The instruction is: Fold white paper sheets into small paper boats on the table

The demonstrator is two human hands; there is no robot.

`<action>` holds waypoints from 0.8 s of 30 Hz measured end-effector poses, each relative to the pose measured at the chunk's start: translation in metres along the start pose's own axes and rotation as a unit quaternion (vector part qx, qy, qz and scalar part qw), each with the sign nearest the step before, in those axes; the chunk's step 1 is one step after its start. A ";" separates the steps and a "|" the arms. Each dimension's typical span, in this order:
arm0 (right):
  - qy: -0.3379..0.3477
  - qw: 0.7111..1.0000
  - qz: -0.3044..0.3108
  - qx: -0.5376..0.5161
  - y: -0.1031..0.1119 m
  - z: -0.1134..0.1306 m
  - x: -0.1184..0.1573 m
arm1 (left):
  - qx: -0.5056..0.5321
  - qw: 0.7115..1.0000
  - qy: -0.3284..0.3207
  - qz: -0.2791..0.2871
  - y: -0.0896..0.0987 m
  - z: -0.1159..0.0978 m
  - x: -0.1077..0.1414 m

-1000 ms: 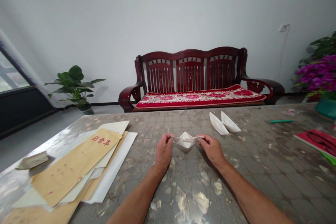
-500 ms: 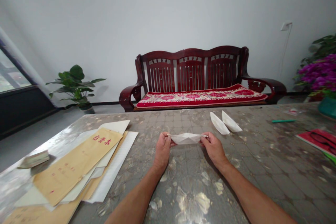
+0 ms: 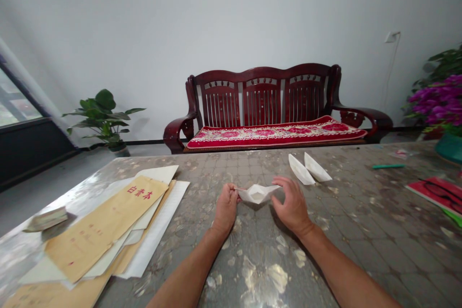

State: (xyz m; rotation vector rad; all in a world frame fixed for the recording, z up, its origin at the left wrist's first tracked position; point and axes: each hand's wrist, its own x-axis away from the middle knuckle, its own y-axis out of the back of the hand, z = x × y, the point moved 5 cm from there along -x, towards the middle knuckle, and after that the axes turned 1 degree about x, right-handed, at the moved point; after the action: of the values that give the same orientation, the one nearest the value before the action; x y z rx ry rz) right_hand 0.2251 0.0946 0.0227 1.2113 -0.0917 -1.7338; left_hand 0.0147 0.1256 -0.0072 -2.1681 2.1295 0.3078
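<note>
A folded white paper boat (image 3: 257, 194) is between my two hands, above the middle of the table, its hollow opened out and a peak in its centre. My left hand (image 3: 227, 204) pinches its left tip between thumb and fingers. At the right tip, my right hand (image 3: 291, 204) has its thumb and fingers spread around the point, with a gap between them. Two more white paper boats, one on the left (image 3: 301, 170) and one on the right (image 3: 317, 167), lie side by side beyond my right hand.
Brown booklets (image 3: 108, 226) and white sheets cover the table's left side, beside a small paper bundle (image 3: 46, 220). To the right are a green pen (image 3: 388, 166), a red book (image 3: 433, 192) with glasses on it, and purple flowers (image 3: 438, 101). A wooden bench (image 3: 262, 101) stands behind.
The paper boat has opened wider and its middle peak shows more. My right hand has loosened from the right tip, its fingers spreading. My left hand keeps its pinch.
</note>
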 end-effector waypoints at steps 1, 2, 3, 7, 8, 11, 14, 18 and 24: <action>0.034 0.999 0.005 0.017 0.003 0.008 0.000 | -0.007 1.000 -0.001 0.000 0.000 0.000 0.000; 0.062 0.997 0.018 0.030 0.005 0.014 0.000 | -0.015 1.000 -0.002 0.002 0.000 0.000 0.000; 0.086 0.995 0.036 0.040 0.006 0.020 0.001 | -0.019 1.000 -0.003 0.004 0.000 -0.001 0.000; 0.164 0.978 0.113 0.069 0.001 0.035 0.002 | 0.000 1.000 -0.003 0.014 -0.001 0.001 0.000; 0.176 0.975 0.116 0.074 0.000 0.036 0.002 | 0.015 1.000 0.000 0.016 -0.002 0.002 0.000; 0.201 0.972 0.096 0.079 -0.002 0.038 0.002 | 0.063 0.998 0.016 0.024 -0.004 0.003 0.001; 0.207 0.972 0.081 0.080 -0.003 0.036 0.002 | 0.094 0.995 0.029 0.034 -0.006 0.001 0.004; 0.193 0.972 0.099 0.090 -0.006 0.033 0.003 | 0.108 0.993 0.023 0.048 -0.007 -0.005 0.008; 0.175 0.979 0.089 0.058 -0.001 0.033 0.002 | 0.113 0.992 0.019 0.048 -0.005 -0.007 0.008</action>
State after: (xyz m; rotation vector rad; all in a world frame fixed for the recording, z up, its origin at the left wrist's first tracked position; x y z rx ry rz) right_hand 0.1998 0.0796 0.0372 1.5292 -0.0876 -1.3556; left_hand 0.0208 0.1162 -0.0021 -1.9676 2.1724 0.0280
